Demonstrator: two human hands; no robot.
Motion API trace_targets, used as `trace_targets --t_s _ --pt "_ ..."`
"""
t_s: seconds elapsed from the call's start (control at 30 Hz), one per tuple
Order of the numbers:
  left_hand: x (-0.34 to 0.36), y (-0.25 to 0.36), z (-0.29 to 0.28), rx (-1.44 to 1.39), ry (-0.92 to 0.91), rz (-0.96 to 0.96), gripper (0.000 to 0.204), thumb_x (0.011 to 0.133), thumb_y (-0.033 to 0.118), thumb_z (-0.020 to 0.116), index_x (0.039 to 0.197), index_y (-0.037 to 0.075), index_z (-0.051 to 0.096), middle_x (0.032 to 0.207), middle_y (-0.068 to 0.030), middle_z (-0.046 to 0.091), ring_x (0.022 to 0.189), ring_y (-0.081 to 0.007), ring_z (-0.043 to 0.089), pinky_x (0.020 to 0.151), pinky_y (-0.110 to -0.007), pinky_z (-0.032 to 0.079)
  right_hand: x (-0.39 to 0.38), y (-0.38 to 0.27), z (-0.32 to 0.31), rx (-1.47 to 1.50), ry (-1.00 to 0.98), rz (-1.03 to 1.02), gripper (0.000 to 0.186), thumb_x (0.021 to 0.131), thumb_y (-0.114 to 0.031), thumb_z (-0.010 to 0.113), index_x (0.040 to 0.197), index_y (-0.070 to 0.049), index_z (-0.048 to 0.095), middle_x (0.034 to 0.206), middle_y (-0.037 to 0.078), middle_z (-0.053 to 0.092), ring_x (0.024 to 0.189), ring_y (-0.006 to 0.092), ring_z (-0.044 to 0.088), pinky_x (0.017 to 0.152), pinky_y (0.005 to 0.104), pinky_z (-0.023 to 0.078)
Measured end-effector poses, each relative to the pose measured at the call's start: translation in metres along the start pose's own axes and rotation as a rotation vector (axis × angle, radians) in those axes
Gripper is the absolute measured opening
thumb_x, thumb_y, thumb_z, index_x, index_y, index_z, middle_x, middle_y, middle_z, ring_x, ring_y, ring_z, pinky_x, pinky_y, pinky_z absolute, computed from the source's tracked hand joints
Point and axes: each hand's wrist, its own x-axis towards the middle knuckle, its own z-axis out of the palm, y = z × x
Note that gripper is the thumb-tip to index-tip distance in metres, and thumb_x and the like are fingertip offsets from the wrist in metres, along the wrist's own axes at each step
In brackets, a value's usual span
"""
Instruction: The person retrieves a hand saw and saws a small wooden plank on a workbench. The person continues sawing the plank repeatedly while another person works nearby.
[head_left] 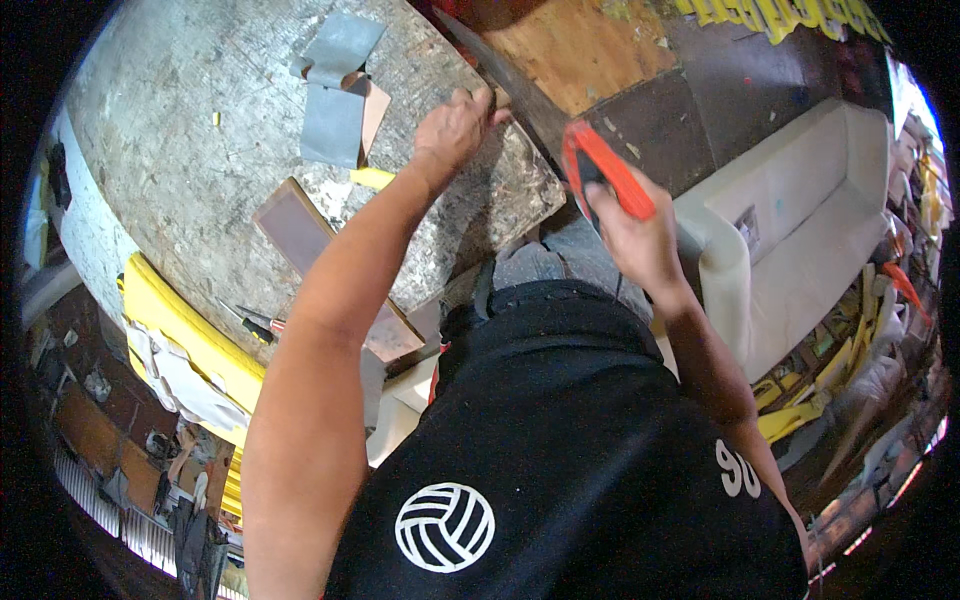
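Observation:
My left hand is closed on a narrow wooden piece at the worktable's right edge. My right hand grips a red-and-black tool, slightly blurred, just off the table beside that edge; its working end is unclear. Left of my left hand lie grey sheet pieces with a pink piece, and a yellow item partly under my forearm.
The worktable carries a framed flat board, hand tools and yellow padded material. A cream sofa stands at right beside dark boards and a plywood panel. Scrap piles line both sides.

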Motion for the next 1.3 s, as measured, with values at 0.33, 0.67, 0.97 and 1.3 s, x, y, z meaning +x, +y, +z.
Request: trace_targets --t_s 0.33,0.67,0.97,1.3 --pt "-0.002 0.002 0.007 0.023 0.025 0.001 0.053 0.1 0.056 0.043 0.113 0.006 0.051 0.098 -0.0269 0.063 0.084 -0.0438 0.07 0.067 -0.05 0.058 -0.028 0.01 -0.017 0.037 -0.012 0.082 0.038 0.093 -0.012 0.065 0.129 0.0 0.061 0.117 0.012 0.071 0.109 0.0181 0.065 0.094 0.0318 0.049" --pt "0.001 -0.001 0.002 0.022 0.016 0.003 0.052 0.1 0.056 0.043 0.115 0.007 0.051 0.096 -0.026 0.063 0.084 -0.044 0.07 0.067 -0.05 0.058 -0.047 0.012 -0.026 -0.057 0.007 -0.034 0.043 0.093 -0.014 0.065 0.135 -0.004 0.059 0.127 0.013 0.068 0.114 0.018 0.064 0.098 0.031 0.047" --pt "0.005 -0.001 0.003 0.0 -0.011 -0.021 0.054 0.1 0.057 0.043 0.119 0.007 0.048 0.105 -0.0292 0.062 0.088 -0.0493 0.067 0.071 -0.054 0.057 -0.064 0.014 -0.042 -0.041 -0.026 0.049 0.043 0.093 -0.016 0.064 0.134 -0.003 0.059 0.125 0.016 0.067 0.118 0.0198 0.063 0.101 0.0334 0.047" --pt "0.012 0.004 -0.005 0.047 -0.002 -0.007 0.055 0.099 0.056 0.046 0.113 0.004 0.051 0.101 -0.0303 0.065 0.086 -0.0478 0.068 0.07 -0.053 0.057 -0.044 0.018 -0.036 -0.027 -0.024 0.001 0.043 0.093 -0.013 0.063 0.134 -0.002 0.059 0.122 0.016 0.069 0.113 0.0196 0.065 0.098 0.0323 0.047"
